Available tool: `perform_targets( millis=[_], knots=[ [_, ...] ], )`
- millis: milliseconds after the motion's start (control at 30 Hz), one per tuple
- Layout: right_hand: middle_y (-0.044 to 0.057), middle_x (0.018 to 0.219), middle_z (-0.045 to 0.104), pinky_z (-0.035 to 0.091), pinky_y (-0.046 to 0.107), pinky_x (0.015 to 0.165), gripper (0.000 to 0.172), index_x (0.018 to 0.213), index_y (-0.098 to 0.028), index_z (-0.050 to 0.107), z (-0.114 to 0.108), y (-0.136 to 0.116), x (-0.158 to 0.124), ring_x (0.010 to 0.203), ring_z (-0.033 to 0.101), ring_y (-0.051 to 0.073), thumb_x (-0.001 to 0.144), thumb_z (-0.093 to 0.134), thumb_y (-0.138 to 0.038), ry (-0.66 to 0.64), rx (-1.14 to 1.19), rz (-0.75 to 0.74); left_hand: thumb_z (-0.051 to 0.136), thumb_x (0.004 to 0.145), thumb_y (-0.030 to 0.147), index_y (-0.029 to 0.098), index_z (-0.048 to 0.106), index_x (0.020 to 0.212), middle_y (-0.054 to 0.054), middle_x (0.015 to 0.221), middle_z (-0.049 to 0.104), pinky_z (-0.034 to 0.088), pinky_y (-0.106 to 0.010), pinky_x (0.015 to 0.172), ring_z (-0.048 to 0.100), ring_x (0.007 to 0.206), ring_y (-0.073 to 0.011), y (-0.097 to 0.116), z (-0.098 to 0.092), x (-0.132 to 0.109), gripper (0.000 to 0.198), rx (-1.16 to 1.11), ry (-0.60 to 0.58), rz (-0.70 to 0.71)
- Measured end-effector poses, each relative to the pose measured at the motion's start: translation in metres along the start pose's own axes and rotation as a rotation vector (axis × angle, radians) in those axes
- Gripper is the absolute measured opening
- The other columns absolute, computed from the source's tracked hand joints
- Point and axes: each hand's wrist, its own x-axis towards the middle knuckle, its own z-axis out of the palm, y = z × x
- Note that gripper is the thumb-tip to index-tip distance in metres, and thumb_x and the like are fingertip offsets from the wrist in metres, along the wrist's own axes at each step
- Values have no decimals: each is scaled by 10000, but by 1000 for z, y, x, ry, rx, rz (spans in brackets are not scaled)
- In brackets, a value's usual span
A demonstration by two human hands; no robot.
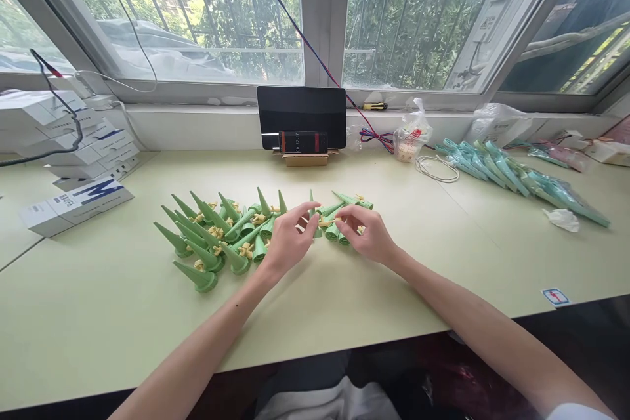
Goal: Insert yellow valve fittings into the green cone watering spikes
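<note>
My left hand [291,236] is closed around a slim green paper-like cone [312,197], whose tip points upward past the fingers. My right hand [368,233] pinches a thin yellow strip [327,222] that reaches across to the cone's side; whether it is joined to the cone I cannot tell. Left of my hands lies a heap of similar green cones [238,260], with small yellow bows [215,231] among them. Several more green cones [333,231] lie between and behind my hands, partly hidden by the fingers.
A phone showing a timer [304,142] leans on a dark tablet [301,111] at the back. White boxes [79,207] are stacked at left. Along the right back are a wrapped cup [411,141], a coiled white cable [438,169] and flat green packets [497,167].
</note>
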Motion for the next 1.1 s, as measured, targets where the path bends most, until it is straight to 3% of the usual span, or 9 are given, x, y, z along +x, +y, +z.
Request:
perform_targets(
  millis=[633,867,1100],
  knots=[
    [44,784,677,449,274,533,206,920,-189,657,0,-1,1,568,514,125,921,596,-386,-76,13,16,521,916,426,227,672,1174,-24,841,646,528,-227,550,601,617,-120,1,2,-2,358,28,-34,59],
    [45,785,672,443,269,531,223,926,-185,663,0,0,1,561,504,120,927,593,-397,-68,-3,17,532,916,421,226,628,1243,-56,1006,668,550,-233,540,615,639,-118,3,1,-3,392,12,-85,44],
    [50,798,667,460,271,539,232,928,-194,661,0,2,2,613,550,139,927,593,-416,-19,-4,34,594,866,375,269,550,1353,-73,1283,609,590,-234,570,655,822,-157,3,-1,-3,500,-20,-153,59]
  ],
)
